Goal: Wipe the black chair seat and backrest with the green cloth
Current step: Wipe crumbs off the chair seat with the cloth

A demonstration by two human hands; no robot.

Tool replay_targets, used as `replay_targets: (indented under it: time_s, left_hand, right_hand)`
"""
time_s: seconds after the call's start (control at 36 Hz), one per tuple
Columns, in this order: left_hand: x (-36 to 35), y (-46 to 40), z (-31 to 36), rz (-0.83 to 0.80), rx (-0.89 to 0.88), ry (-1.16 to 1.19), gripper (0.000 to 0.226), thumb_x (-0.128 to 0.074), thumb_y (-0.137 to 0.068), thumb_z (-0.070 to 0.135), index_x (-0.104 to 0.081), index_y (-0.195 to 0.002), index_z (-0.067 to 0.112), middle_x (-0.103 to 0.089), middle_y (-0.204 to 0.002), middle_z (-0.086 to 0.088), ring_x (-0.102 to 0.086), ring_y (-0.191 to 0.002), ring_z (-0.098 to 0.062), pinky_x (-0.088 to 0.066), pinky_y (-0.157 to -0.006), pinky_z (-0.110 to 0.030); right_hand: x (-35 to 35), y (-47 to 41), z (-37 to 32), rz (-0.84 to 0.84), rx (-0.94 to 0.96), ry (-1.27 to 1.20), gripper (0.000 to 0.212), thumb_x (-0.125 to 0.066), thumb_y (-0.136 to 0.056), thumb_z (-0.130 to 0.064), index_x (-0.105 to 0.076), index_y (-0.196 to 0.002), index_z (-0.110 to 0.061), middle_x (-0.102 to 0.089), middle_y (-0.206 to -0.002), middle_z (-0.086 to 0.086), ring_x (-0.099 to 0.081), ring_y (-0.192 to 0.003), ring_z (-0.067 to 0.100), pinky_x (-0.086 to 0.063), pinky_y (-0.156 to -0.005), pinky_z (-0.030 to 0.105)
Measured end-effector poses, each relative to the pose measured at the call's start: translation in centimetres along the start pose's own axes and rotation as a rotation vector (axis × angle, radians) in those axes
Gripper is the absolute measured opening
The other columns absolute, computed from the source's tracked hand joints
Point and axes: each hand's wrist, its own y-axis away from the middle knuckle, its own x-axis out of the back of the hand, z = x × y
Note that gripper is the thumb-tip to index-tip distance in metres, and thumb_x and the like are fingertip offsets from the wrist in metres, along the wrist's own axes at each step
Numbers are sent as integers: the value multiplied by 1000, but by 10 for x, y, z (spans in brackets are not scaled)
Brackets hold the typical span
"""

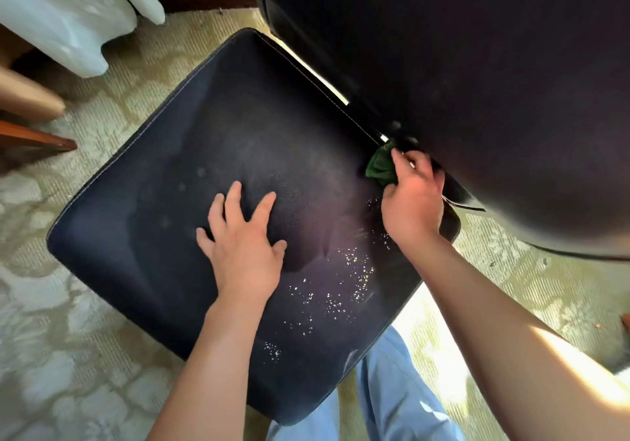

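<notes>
The black chair seat [177, 168] fills the middle of the head view, with pale crumbs scattered over its near right part. The black backrest [477, 65] rises at the upper right. My left hand [242, 239] lies flat on the seat's middle, fingers spread. My right hand [412, 198] grips the bunched green cloth [380, 166] at the seat's back edge, right where the seat meets the backrest. Most of the cloth is hidden under my fingers.
Patterned green-beige carpet [102, 355] surrounds the chair. A white curtain or sheet [68, 14] hangs at the top left, beside wooden furniture legs [34, 137]. My blue trouser legs [385, 389] stand against the seat's near edge.
</notes>
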Motion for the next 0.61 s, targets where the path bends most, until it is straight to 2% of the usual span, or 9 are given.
replay_targets:
  time_s: [0.14,0.28,0.39,0.44,0.53,0.61]
  left_hand:
    - [-6,1,-3,13,-13,-32,79,-75,-86,42,-32,-152,44,-2,-168,-1,-4,-153,-29,-20,-116,-65]
    - [-9,2,-3,18,-13,-45,78,-72,-89,43,-29,-154,44,1,-168,-1,-1,-154,-29,-19,-117,-65]
    - [-5,2,-3,-6,-3,-50,78,-69,-90,45,-24,-154,47,6,-168,2,3,-155,-27,-16,-119,-62]
    - [-3,2,-3,-12,-1,-57,78,-68,-91,44,-23,-154,47,6,-168,3,3,-155,-25,-17,-120,-61]
    - [-3,3,-1,-3,6,-60,76,-69,-91,40,-26,-154,45,3,-168,2,1,-154,-26,-20,-119,-61]
    - [-7,10,5,12,-1,-67,73,-69,-91,39,-30,-153,43,0,-168,-1,-3,-153,-28,-23,-117,-60]
  right_hand:
    - [0,-3,-2,-69,72,-3,51,-52,-87,-6,-57,-134,-25,-47,-133,-4,-46,-113,34,-42,-84,33]
    - [-5,34,-10,-210,356,-34,52,-52,-80,-5,-64,-124,-28,-53,-121,-6,-46,-97,28,-52,-73,38]
    - [-8,64,-6,-323,480,-107,51,-50,-79,-7,-66,-121,-31,-56,-116,-10,-47,-97,23,-53,-73,39]
    - [-2,64,5,-233,400,-205,53,-48,-77,-6,-67,-121,-28,-58,-115,-9,-50,-98,24,-51,-81,38]
    - [8,55,35,-11,184,-274,55,-47,-76,-3,-66,-125,-20,-59,-118,-1,-53,-104,29,-38,-89,25]
    - [13,47,67,130,31,-271,55,-44,-76,-3,-65,-126,-15,-57,-121,6,-52,-108,32,-39,-94,28]
